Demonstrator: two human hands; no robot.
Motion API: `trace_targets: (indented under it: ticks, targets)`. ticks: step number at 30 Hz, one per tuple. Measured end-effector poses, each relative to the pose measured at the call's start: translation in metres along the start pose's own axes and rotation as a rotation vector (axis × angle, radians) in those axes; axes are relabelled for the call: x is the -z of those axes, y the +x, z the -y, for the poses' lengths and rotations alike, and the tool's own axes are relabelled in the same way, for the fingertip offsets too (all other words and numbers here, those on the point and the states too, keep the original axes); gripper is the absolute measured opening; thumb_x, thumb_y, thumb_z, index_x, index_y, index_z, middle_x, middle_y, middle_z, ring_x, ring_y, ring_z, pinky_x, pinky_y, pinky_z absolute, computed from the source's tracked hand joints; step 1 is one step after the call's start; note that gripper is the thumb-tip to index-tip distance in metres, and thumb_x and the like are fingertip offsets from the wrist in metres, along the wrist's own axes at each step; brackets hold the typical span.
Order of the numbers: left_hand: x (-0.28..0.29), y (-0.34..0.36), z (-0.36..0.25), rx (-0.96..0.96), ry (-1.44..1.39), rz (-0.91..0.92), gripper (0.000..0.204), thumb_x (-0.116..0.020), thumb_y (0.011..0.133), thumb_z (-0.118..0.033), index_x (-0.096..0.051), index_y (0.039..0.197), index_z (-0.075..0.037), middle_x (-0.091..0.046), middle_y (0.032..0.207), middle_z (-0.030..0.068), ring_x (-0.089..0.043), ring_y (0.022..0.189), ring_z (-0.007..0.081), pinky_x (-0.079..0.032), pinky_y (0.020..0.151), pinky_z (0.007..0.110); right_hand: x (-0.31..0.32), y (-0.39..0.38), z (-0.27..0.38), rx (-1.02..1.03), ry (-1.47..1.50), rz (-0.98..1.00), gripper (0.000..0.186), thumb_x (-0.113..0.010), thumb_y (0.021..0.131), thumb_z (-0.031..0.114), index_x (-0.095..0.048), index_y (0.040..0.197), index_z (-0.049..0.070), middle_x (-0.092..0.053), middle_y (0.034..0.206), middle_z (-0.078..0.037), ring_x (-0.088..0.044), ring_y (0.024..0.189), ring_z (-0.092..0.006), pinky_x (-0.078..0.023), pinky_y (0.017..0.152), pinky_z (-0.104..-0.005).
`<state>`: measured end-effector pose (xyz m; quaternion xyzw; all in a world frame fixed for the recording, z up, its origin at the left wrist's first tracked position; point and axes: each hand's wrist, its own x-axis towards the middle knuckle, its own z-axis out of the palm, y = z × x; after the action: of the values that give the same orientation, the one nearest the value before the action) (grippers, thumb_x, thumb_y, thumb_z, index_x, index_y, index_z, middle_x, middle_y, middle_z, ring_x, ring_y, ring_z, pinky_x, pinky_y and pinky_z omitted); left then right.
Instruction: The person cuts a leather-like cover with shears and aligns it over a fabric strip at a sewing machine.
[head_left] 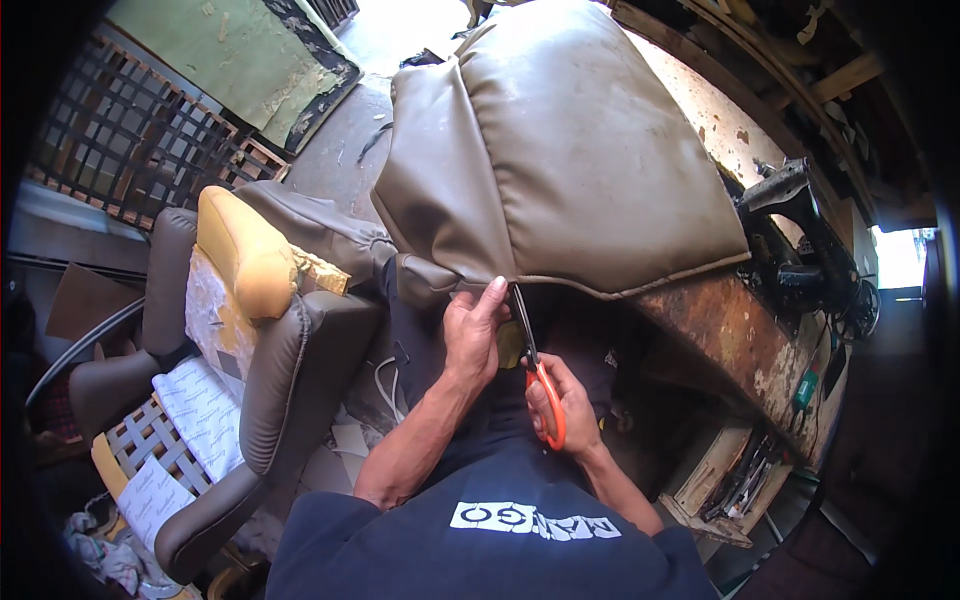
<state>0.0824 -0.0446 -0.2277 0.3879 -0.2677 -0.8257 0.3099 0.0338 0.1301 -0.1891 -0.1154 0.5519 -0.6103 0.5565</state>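
Leftmost, a lattice of dark webbing stands behind a partly upholstered armchair: brown covering clothes its arms, whereas yellow foam is bare and white printed sheets lie over the seat straps, so covering appears, by judgement, well advanced but incomplete. At centre, the left hand pinches the near edge of a brown leatherette cover between thumb and fingers, just beside the foot of a long seam. The cover spreads ahead of the person, its right portion over the table. The scissors point up to that seam end; the right hand grasps their orange handles, though whether the blades are parted cannot be told. The cover's panels are joined and its near edge is piped; trimming at the seam end seems the step in hand, apparently unfinished. At lower right, an open wooden drawer contains a jumble of slender tools, too small to identify singly. Farther right, a black sewing machine stands near the cover's corner.
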Motion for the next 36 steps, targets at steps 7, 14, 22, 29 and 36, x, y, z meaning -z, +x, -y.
trace_targets:
  ticks: [7,14,22,29,36]
  targets:
    - [-0.005,-0.003,-0.001,-0.016,-0.023,-0.017,0.015,-0.077,0.096,-0.018,-0.068,0.1,-0.008,-0.069,0.09,0.0015,-0.062,0.076,0.0105,-0.05,0.075,0.029,-0.002,-0.005,-0.003,0.025,-0.057,-0.015,0.057,-0.072,0.1,0.036,-0.05,0.14,0.003,-0.056,0.078,0.004,-0.048,0.053,-0.0015,-0.039,0.046,-0.0195]
    - [0.0,0.0,0.002,-0.001,-0.022,0.003,0.016,-0.077,0.096,-0.019,-0.067,0.1,-0.008,-0.069,0.09,0.0018,-0.062,0.075,0.0107,-0.05,0.074,0.029,-0.002,-0.001,-0.002,0.044,-0.052,-0.047,0.06,-0.074,0.098,0.038,-0.051,0.141,0.002,-0.057,0.078,0.004,-0.051,0.055,-0.0017,-0.039,0.047,-0.0192]
    - [-0.002,0.0,0.003,0.001,0.006,-0.008,0.018,-0.079,0.095,-0.02,-0.067,0.1,-0.007,-0.069,0.089,0.0023,-0.062,0.074,0.0108,-0.051,0.073,0.029,0.003,0.007,-0.011,0.087,-0.104,-0.068,0.06,-0.077,0.097,0.031,-0.051,0.142,0.001,-0.056,0.078,0.005,-0.049,0.058,-0.0004,-0.038,0.05,-0.0188]
    - [0.003,0.003,0.002,-0.011,0.055,-0.039,0.019,-0.079,0.094,-0.019,-0.067,0.1,-0.006,-0.069,0.089,0.0029,-0.063,0.073,0.0112,-0.052,0.07,0.029,0.008,0.018,-0.019,0.114,-0.047,-0.006,0.057,-0.077,0.097,0.028,-0.051,0.141,0.002,-0.056,0.079,0.006,-0.047,0.058,0.0007,-0.035,0.05,-0.0188]
    - [0.007,0.009,-0.003,-0.014,0.055,-0.017,0.02,-0.08,0.093,-0.02,-0.067,0.099,-0.006,-0.069,0.09,0.0032,-0.063,0.074,0.0118,-0.052,0.073,0.03,0.006,0.011,-0.019,0.128,-0.144,-0.018,0.049,-0.073,0.1,0.031,-0.053,0.135,0.003,-0.056,0.073,0.006,-0.046,0.055,0.0006,-0.034,0.047,-0.0197]
